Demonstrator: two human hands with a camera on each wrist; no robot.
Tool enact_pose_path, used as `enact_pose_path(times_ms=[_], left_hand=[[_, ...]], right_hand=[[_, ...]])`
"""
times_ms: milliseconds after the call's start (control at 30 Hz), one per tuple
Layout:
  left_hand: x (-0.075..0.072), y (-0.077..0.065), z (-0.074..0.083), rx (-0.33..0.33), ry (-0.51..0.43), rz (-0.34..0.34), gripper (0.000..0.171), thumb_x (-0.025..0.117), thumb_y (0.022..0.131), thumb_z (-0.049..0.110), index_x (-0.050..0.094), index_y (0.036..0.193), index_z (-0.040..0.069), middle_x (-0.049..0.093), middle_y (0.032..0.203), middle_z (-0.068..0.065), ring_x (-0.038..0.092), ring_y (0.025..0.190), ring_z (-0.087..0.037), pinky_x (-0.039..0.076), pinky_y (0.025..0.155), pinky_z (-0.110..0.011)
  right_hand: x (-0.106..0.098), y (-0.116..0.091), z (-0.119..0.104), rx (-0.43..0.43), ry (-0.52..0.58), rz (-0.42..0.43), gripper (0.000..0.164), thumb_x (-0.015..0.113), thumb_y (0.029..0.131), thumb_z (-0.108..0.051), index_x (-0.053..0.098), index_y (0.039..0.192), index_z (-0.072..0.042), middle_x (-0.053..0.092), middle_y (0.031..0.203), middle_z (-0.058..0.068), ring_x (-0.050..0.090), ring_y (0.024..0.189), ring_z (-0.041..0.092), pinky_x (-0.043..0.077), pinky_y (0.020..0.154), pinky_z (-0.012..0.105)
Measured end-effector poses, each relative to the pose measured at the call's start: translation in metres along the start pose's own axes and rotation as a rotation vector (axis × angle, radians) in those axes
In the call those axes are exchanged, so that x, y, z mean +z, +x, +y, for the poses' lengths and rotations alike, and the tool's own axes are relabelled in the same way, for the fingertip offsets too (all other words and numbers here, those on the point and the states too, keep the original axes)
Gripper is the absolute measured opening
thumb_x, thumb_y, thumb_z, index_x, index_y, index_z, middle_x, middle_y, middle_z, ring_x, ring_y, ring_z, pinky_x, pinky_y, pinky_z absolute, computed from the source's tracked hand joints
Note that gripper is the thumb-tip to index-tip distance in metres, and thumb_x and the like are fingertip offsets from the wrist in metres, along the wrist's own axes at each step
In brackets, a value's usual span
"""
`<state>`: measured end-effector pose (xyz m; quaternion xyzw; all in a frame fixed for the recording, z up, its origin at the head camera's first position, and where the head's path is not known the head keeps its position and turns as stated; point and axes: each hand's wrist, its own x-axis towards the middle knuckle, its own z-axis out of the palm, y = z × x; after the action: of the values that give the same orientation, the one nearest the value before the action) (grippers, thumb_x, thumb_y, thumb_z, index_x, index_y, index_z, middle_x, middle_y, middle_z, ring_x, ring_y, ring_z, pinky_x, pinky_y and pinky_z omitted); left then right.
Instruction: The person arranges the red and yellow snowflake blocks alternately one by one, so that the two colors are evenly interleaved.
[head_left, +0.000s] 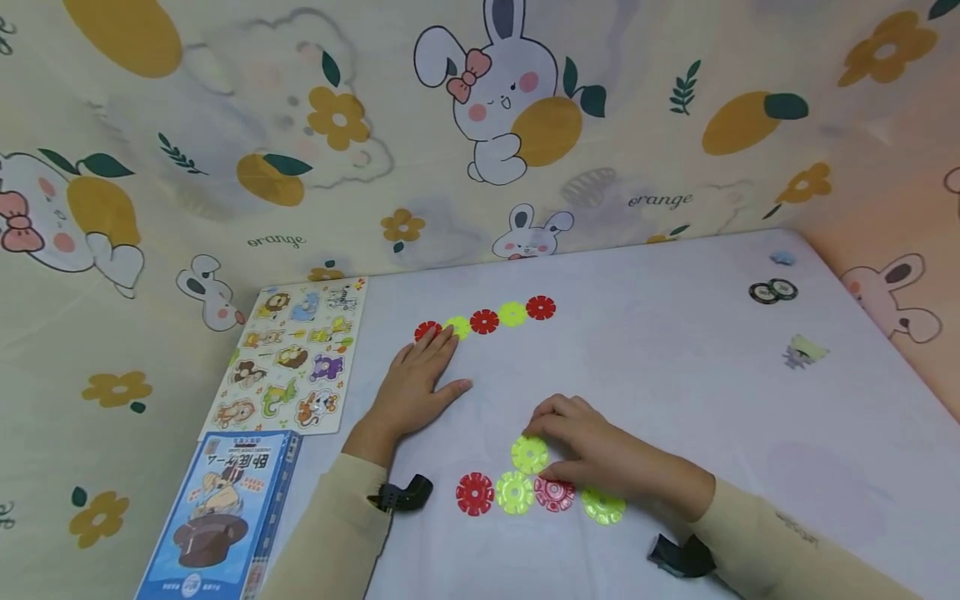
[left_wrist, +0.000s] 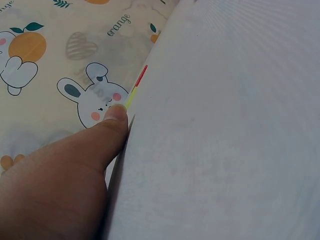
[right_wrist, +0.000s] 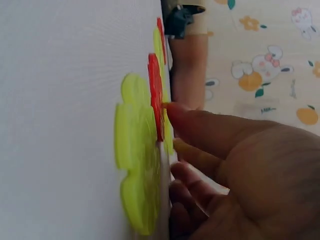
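Note:
My left hand (head_left: 414, 392) lies flat with its fingers out, fingertips over the red notched disc (head_left: 427, 329) and yellow-green notched disc (head_left: 459, 326) at the left end of the far row. Nearer, my right hand (head_left: 600, 442) pinches a yellow-green notched disc (head_left: 530, 454) by its edges, between thumb and fingers. This disc sits just above a near row: a red disc (head_left: 475, 494), a yellow-green disc (head_left: 515, 493), a pinkish-red disc (head_left: 555, 495) and a yellow-green disc (head_left: 603, 506). In the right wrist view the thumb (right_wrist: 185, 117) overlaps a red disc (right_wrist: 155, 95).
The far row continues with red (head_left: 484, 322), yellow-green (head_left: 513, 314) and red (head_left: 541, 307) discs. At left lie an animal sticker sheet (head_left: 288, 358) and a blue box (head_left: 217, 517). Two black rings (head_left: 773, 291), a small blue piece (head_left: 782, 258) and a grey-green figure (head_left: 804, 352) lie far right.

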<state>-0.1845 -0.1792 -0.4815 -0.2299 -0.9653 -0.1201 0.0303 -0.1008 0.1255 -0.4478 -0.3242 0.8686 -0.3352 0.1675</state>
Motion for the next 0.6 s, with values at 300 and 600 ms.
enact_pose_path(times_ms=[300, 600], left_hand=[[0.000, 0.000, -0.001, 0.007, 0.004, 0.008, 0.081, 0.037, 0.089, 0.070, 0.026, 0.153, 0.020, 0.016, 0.158, 0.006, 0.007, 0.144, -0.020, 0.012, 0.112, -0.050], [-0.001, -0.001, -0.001, 0.017, -0.003, 0.019, 0.080, 0.040, 0.090, 0.068, 0.029, 0.152, 0.019, 0.019, 0.158, 0.005, 0.010, 0.144, -0.022, 0.013, 0.112, -0.052]], right_hand=[[0.001, 0.006, -0.008, 0.040, -0.041, -0.009, 0.046, 0.078, 0.080, -0.037, 0.062, 0.122, -0.029, 0.051, 0.109, -0.016, 0.043, 0.104, 0.006, 0.043, 0.084, 0.034], [0.000, 0.010, -0.009, 0.107, 0.208, -0.052, 0.028, 0.077, 0.083, -0.027, 0.058, 0.103, -0.030, 0.059, 0.095, -0.010, 0.054, 0.092, 0.013, 0.051, 0.077, 0.030]])
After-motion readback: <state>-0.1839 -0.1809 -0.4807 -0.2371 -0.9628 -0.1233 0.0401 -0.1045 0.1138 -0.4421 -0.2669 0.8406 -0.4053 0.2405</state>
